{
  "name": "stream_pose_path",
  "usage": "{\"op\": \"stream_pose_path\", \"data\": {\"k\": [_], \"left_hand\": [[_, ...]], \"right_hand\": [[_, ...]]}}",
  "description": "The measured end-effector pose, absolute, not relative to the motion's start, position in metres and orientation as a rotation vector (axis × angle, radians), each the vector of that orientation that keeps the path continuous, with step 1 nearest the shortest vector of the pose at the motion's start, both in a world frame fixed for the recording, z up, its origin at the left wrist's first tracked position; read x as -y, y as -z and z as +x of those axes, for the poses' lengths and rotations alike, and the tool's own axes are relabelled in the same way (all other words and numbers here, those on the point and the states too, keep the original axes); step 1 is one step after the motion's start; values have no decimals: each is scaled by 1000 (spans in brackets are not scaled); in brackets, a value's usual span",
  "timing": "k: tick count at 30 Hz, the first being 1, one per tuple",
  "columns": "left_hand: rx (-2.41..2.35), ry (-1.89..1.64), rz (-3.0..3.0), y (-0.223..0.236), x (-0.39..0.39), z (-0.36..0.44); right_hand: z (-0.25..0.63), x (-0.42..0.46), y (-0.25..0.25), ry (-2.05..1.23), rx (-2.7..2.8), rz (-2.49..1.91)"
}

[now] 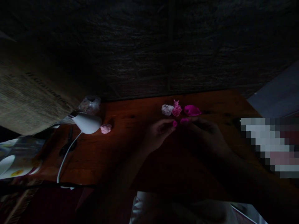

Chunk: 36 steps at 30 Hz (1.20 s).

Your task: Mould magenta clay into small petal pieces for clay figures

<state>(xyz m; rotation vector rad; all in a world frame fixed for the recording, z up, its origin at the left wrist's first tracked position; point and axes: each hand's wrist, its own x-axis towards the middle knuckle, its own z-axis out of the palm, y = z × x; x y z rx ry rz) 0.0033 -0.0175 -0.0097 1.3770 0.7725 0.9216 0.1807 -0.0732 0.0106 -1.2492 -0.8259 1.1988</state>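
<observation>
My left hand [158, 132] is closed in a pinch on a small magenta piece [174, 123] that looks like modelling clay. Just to its right, my right hand [207, 132] pinches a second, flatter magenta piece [184, 120]. A narrow gap separates the two pieces above the wooden table [130, 124]. Behind my fingers sit a whitish clay cluster of rounded shapes [167, 109], a pink figure with a ruffled base and small prongs on top [177, 109], and a larger magenta lump [192, 110]. The light is dim, so finger detail is partly lost.
A white lamp [87, 123] with a cable stands at the left, by a pale pink lump [106, 128] and a clear plastic bag [91, 104]. Dark scissors [68, 146] lie nearby. A white cup [18, 166] is at far left. A dark wall [144, 56] backs the table.
</observation>
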Motion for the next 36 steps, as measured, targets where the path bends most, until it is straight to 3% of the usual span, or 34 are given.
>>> {"op": "stream_pose_path", "data": {"k": [18, 36], "left_hand": [[-597, -1060, 1188, 4, 16, 4], [-560, -960, 1269, 4, 15, 2]], "right_hand": [[184, 71, -9, -1094, 1019, -1235], [189, 68, -13, -1096, 1102, -1290]]}}
